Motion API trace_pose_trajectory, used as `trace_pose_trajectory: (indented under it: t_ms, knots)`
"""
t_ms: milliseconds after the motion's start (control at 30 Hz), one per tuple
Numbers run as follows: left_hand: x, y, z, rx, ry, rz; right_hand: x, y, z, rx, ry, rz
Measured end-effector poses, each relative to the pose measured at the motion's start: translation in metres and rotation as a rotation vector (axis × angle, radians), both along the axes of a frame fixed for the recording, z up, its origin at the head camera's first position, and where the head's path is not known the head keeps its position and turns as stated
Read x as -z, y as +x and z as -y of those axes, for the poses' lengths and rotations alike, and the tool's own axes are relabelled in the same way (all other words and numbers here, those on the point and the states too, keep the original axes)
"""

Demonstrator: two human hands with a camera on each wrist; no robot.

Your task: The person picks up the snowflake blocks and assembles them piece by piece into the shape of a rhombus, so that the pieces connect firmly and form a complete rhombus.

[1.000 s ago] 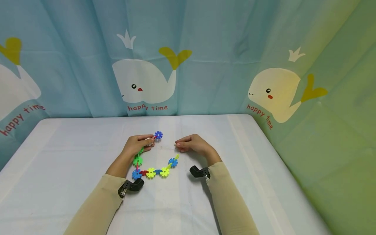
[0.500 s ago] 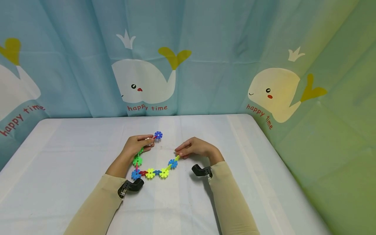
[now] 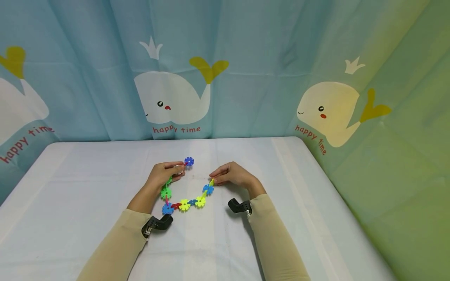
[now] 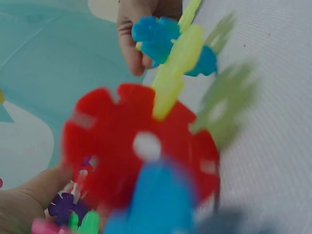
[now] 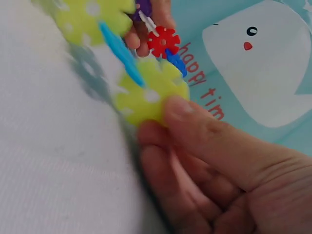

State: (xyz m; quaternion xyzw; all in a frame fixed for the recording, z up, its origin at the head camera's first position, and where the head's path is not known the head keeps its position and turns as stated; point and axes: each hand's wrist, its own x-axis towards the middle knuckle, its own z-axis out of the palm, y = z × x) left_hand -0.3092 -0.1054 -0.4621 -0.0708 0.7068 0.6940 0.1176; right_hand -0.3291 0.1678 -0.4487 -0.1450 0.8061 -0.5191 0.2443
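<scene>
A chain of slotted plastic snowflake discs curves between the two hands, its near stretch including a yellow disc [image 3: 184, 205] and a blue corner disc [image 3: 168, 208]. My left hand [image 3: 162, 172] grips the chain on its far left stretch, where a white disc partly shows between the fingers. Beyond those fingertips sticks out the blue end disc [image 3: 189, 161]. At the chain's other end, my right hand [image 3: 234, 175] pinches a yellow disc [image 5: 151, 92] between thumb and fingers. A light blue disc [image 5: 121, 51] slots into that one. The red disc [image 4: 131, 141] looms close in the left wrist view.
The white-clothed table [image 3: 88, 218] lies under both forearms. A blue curtain [image 3: 253, 78] with whale prints hangs along its far edge, and a green-lit curtain side [image 3: 397, 175] borders the right. Each wrist carries a black camera mount [image 3: 239, 205].
My right hand has come down onto the yellow end disc, pinched it and lifted it slightly. The chain's near stretch has shifted away and to the right. The left hand stays put.
</scene>
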Motion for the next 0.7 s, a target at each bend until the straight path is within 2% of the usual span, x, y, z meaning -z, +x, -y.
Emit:
trace_pose_trajectory:
  t_ms: [133, 233, 333, 433, 567, 700]
  knots:
    - [0.001, 0.000, -0.002, -0.021, -0.010, -0.011, 0.004, -0.002, 0.000, 0.121, 0.000, -0.068]
    - [0.002, 0.000, -0.001, -0.031, -0.009, -0.014, 0.007, -0.004, 0.000, 0.169, -0.006, -0.088]
    - [0.002, 0.000, -0.001, -0.033, -0.011, -0.011, 0.006, -0.004, 0.001, 0.186, 0.001, -0.076]
    - [0.001, -0.002, -0.001, -0.029, -0.035, 0.000, -0.002, 0.000, 0.003, 0.180, 0.004, 0.004]
    - [-0.001, -0.003, 0.001, -0.006, -0.132, -0.002, -0.014, 0.008, 0.007, 0.171, 0.032, 0.096]
    - [-0.001, -0.004, 0.002, 0.010, -0.225, -0.018, -0.018, 0.010, 0.014, 0.180, 0.085, 0.068]
